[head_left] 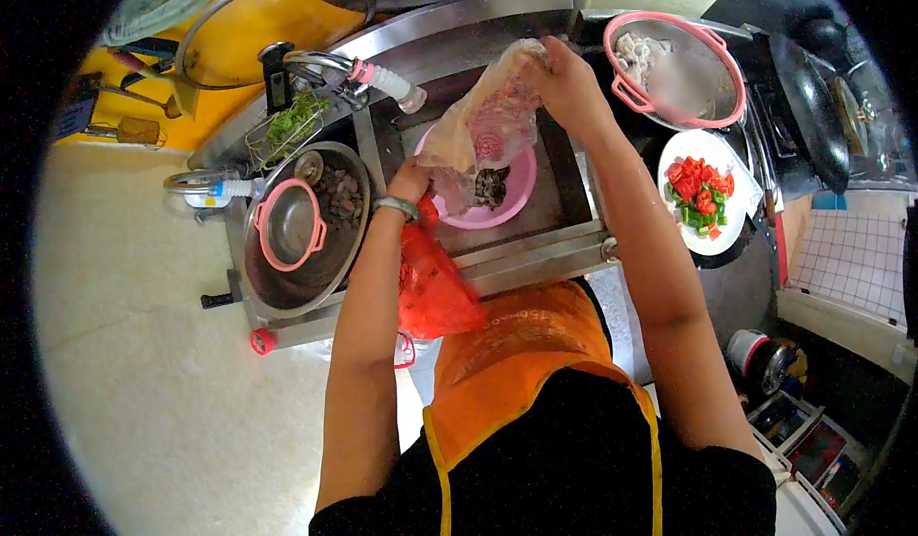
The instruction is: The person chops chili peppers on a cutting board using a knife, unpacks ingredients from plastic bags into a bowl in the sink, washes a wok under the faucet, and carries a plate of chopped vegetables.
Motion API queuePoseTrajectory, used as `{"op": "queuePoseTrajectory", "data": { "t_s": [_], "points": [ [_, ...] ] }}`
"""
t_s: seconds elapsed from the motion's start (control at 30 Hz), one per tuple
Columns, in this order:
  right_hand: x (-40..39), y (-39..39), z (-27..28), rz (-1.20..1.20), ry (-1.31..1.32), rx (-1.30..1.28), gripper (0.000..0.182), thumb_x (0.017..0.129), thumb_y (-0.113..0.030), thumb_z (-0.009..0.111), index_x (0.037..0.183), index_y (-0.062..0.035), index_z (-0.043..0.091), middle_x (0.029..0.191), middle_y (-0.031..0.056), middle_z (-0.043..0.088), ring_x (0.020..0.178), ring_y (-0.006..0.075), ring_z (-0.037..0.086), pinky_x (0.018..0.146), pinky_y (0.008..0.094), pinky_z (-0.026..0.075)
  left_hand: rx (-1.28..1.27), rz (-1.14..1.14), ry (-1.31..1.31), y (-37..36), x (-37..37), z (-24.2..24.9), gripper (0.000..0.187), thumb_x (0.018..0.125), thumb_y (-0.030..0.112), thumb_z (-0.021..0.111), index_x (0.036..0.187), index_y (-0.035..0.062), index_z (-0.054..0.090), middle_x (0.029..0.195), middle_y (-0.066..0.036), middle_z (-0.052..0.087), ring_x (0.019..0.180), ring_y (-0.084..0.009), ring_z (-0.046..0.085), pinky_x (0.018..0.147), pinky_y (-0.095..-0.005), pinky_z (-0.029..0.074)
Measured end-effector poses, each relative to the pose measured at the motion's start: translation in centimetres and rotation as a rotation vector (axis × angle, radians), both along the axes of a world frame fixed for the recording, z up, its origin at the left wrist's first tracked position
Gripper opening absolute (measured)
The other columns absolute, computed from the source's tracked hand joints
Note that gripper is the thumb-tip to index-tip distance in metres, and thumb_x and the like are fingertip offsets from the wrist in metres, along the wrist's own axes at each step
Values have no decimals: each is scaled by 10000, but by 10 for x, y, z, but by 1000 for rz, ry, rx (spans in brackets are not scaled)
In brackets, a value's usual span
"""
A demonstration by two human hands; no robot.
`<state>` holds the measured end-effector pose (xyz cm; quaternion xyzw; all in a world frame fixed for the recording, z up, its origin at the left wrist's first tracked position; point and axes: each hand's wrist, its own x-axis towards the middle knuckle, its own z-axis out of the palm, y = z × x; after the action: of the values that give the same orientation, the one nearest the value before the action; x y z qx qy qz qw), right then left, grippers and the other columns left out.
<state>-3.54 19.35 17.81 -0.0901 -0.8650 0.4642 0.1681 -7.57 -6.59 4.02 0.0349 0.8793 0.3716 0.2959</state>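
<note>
My right hand is closed on the upper corner of a translucent plastic bag with reddish print, lifting it over the sink. At the bag's lower left edge, my left hand has its fingers closed on the plastic. A red plastic bag hangs beneath that hand, against the sink's front edge; whether the fingers grip it too is hidden. Below the translucent bag sits a pink basin in the sink. Dark, mottled food pieces lie in the basin, partly covered by the bag.
A faucet reaches over the sink. On the left, a large metal bowl holds dark pieces and a small pink-rimmed strainer. Rightward are a pink-rimmed colander with pale food, a plate of chopped peppers, and a black wok.
</note>
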Motion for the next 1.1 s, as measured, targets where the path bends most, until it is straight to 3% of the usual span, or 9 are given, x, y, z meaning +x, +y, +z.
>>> {"op": "queuePoseTrajectory", "data": {
  "t_s": [0.27, 0.37, 0.4, 0.53, 0.63, 0.73, 0.8, 0.93, 1.1],
  "points": [
    [3, -2, 23, 29, -86, -66, 527, 852, -313, 622, 1183, 76, 489, 986, 154, 624, 866, 155, 591, 754, 271, 466, 197, -66, 3, -9, -1, -23, 306, 869, 154, 478, 1152, 86, 573, 1035, -173, 630, 918, -338, 611, 827, -399, 490],
    [3, 2, -6, 17, 48, -239, 394, 839, -233, 614, 1145, 1, 534, 997, 213, 641, 912, 287, 642, 779, 344, 489, 354, -67, 5, -15, 7, -13, 288, 850, 131, 506, 1125, 98, 584, 1001, -169, 644, 885, -334, 622, 795, -399, 497],
    [6, 3, -10, 44, 62, -296, 368, 846, -210, 611, 1133, 8, 536, 975, 180, 640, 886, 234, 621, 767, 322, 481, 343, -84, 54, -15, 13, -9, 280, 844, 126, 515, 1113, 95, 584, 1005, -164, 646, 883, -331, 623, 793, -401, 495],
    [33, -18, -40, 170, -58, -235, 279, 854, -152, 603, 1083, -1, 557, 933, 116, 642, 838, 136, 590, 739, 279, 465, -29, -134, 559, -23, 19, -33, 342, 784, 34, 530, 1121, 20, 590, 970, -154, 657, 887, -230, 639, 774, -313, 496],
    [74, -50, -21, 180, -278, -93, 229, 820, -104, 609, 1037, -32, 586, 959, 133, 646, 863, 192, 623, 739, 300, 477, -327, -129, 209, -8, 18, -33, 340, 809, 65, 506, 1141, 42, 575, 1055, -178, 635, 948, -283, 627, 816, -366, 482],
    [117, -74, -55, 499, 0, -10, 241, 745, -73, 628, 985, -62, 614, 954, 129, 641, 879, 275, 624, 759, 357, 490, 147, -284, 187, -47, 17, -150, 346, 919, 252, 445, 1178, 42, 538, 1156, -115, 601, 993, -281, 593, 881, -392, 466],
    [131, -85, -79, 661, 22, 90, 267, 700, -78, 642, 967, -79, 625, 943, 107, 639, 903, 293, 611, 810, 389, 476, 295, -244, -254, -40, 22, -111, 416, 967, 332, 373, 1258, 59, 494, 1208, -96, 570, 1063, -233, 566, 927, -370, 452],
    [155, -110, -101, 749, 31, 189, 290, 667, -100, 647, 957, -105, 630, 962, 94, 628, 989, 286, 571, 910, 426, 420, 841, 407, -816, -18, 67, -15, 421, 907, 285, 468, 1273, 77, 491, 1181, -91, 582, 998, -193, 598, 856, -356, 502],
    [169, -110, -110, 828, 46, 153, 304, 682, -87, 603, 985, -85, 625, 1050, 112, 615, 1110, 300, 523, 952, 415, 404, 1069, 13, -627, -51, 82, -57, 474, 825, 104, 596, 1280, 43, 477, 1202, -86, 564, 1071, -185, 557, 918, -317, 459]
  ]
}}
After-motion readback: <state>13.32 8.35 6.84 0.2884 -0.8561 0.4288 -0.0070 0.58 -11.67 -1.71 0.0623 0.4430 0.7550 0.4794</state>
